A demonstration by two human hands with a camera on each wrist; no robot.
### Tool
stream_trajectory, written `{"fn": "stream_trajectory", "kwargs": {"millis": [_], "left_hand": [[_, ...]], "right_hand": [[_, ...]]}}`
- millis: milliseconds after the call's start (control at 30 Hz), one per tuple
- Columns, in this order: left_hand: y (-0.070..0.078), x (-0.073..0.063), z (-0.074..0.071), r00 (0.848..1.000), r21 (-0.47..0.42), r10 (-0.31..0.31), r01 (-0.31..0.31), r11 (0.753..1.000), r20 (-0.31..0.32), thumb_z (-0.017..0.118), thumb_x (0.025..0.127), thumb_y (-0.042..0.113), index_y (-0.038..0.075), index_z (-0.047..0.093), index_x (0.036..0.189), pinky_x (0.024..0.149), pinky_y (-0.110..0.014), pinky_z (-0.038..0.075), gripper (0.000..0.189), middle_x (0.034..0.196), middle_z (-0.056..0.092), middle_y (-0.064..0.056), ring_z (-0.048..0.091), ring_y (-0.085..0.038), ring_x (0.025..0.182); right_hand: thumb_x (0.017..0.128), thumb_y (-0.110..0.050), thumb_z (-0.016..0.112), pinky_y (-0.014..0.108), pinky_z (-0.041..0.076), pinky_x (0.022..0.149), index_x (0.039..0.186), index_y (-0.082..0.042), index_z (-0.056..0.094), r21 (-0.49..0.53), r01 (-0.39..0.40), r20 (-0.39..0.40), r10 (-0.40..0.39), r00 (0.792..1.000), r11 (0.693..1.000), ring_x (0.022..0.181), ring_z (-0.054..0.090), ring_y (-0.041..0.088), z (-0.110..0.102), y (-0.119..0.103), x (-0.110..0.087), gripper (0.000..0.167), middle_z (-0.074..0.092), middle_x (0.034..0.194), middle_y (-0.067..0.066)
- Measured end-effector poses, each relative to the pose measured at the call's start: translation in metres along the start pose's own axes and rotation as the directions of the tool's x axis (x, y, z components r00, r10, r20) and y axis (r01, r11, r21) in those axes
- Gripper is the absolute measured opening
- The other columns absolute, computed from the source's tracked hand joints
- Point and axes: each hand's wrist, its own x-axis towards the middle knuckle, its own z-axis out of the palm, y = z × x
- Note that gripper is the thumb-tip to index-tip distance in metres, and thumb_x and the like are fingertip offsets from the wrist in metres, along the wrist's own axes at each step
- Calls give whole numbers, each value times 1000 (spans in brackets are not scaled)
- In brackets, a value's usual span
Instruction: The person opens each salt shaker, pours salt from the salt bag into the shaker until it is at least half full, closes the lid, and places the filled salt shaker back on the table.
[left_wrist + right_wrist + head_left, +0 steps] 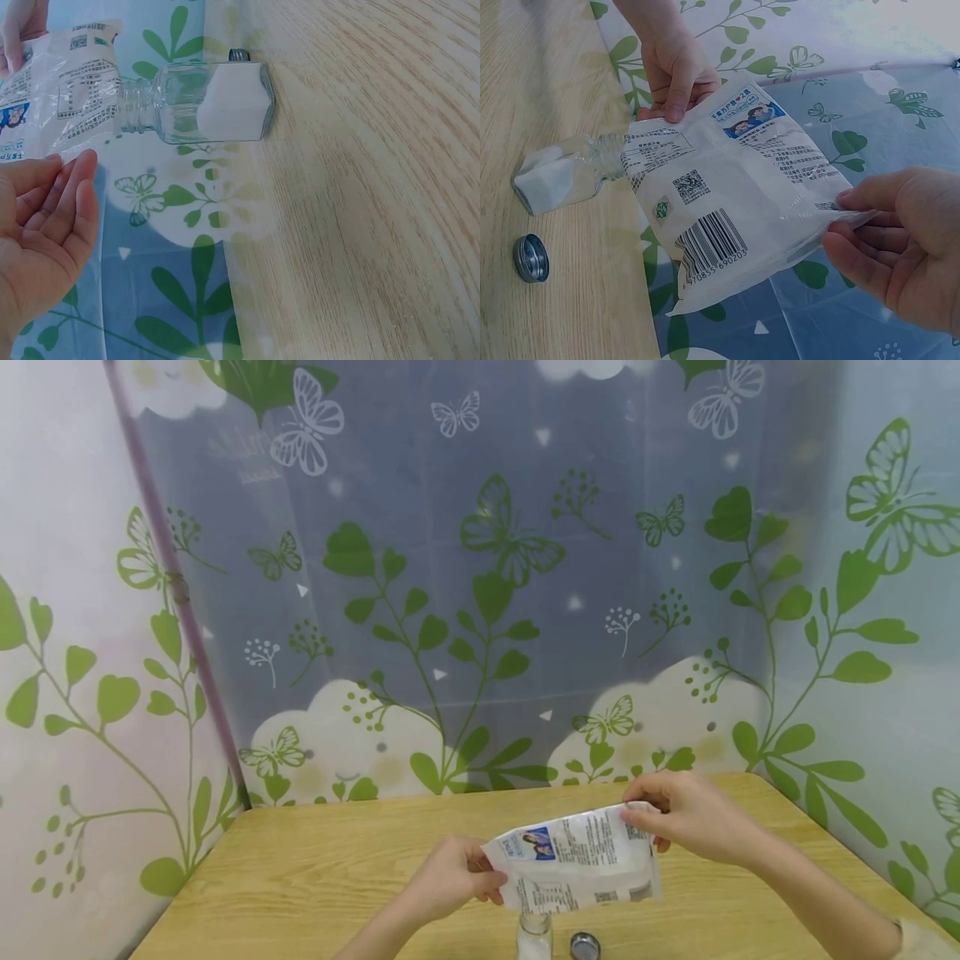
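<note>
A white printed plastic bag (577, 860) is stretched between both hands, tilted, just above a small glass jar (534, 935). My left hand (457, 881) pinches the bag's left edge between thumb and fingers. The right hand (693, 818) pinches the opposite upper corner. In the right wrist view the bag (727, 187) shows a barcode and a picture, and its lower edge meets the jar's threaded mouth. White powder or fine grains partly fill the jar (236, 101), which stands upright on the table. Whether anything is flowing out of the bag cannot be seen.
A silver metal lid (531, 258) lies on the wooden table (322, 852) beside the jar, to its right in the head view. Behind and at the sides hangs a curtain (420, 568) printed with leaves, butterflies and clouds.
</note>
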Motion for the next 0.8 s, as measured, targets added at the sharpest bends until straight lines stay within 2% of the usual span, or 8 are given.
{"fn": "stream_trajectory", "kwargs": {"millis": [200,467,800], "left_hand": [[-2,1,1,1000,-20,-13,13,1000,-1,66,82,5,1,71,90,53,-24,50,10,70,67,-6,65,-25,62],[1,1,0,1000,4,-3,3,1000,0,65,82,6,1,70,90,54,-23,50,11,70,67,-5,65,-29,64],[3,0,0,1000,5,-16,16,1000,9,66,82,7,1,70,89,53,-23,49,11,70,67,-6,65,-25,63]], "right_hand": [[91,-26,60,29,50,50,94,-6,63,-3,0,-1,0,1000,1000,56,56,10,0,1,0,21,63,75,-3],[91,-24,61,29,50,50,93,-5,62,13,16,-5,-16,1000,1000,56,56,10,0,0,0,19,64,75,-3],[90,-23,61,29,50,50,93,-4,62,3,17,-9,-17,1000,1000,56,56,9,0,-1,-1,19,64,76,-3]]}}
